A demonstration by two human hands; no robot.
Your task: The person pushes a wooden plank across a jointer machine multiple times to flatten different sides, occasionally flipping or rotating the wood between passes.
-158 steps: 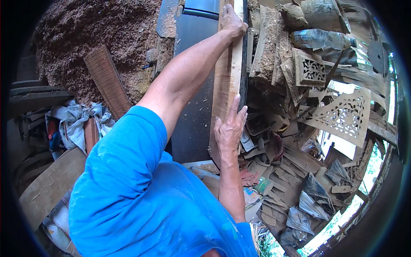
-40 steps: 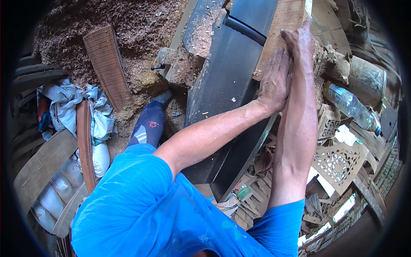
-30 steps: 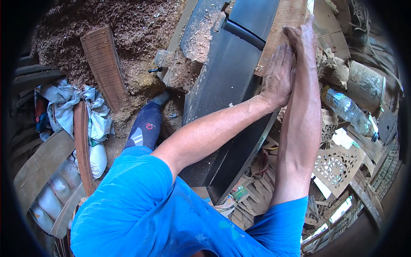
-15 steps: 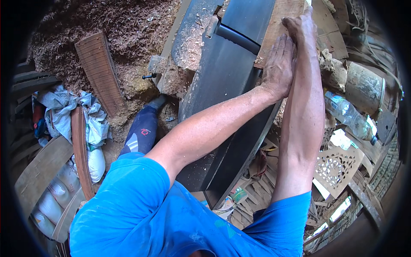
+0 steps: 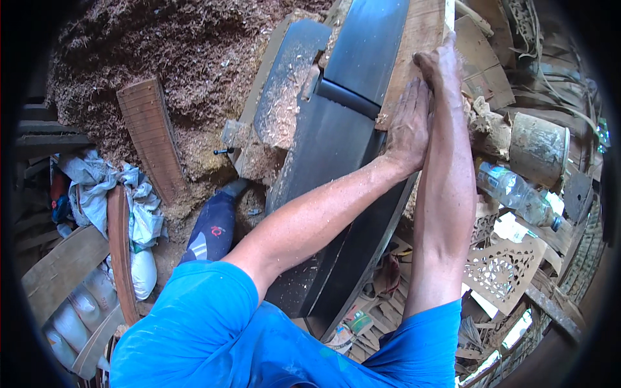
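Note:
A wooden board [image 5: 409,35] lies along the right side of a dark metal machine bed [image 5: 310,142], which has a slot across it and is dusted with shavings. My left hand [image 5: 407,132] rests flat on the board's near end, fingers stretched forward. Right beside it, my right hand [image 5: 441,70] grips the board's right edge; some of its fingers are hidden. Both forearms reach up from the lower edge, the left one crossing the bed diagonally.
Shavings [image 5: 181,52] heap at upper left, with a slatted plank [image 5: 145,139]. White sacks [image 5: 142,271] and offcuts lie left, beside my leg [image 5: 210,226]. A plastic bottle [image 5: 511,187], dirty bucket [image 5: 538,149] and fretwork panel [image 5: 504,271] clutter the right.
The board and both hands have advanced along the bed toward its slot over the last second. Five seconds ago my hands were far apart on the board; they are now together.

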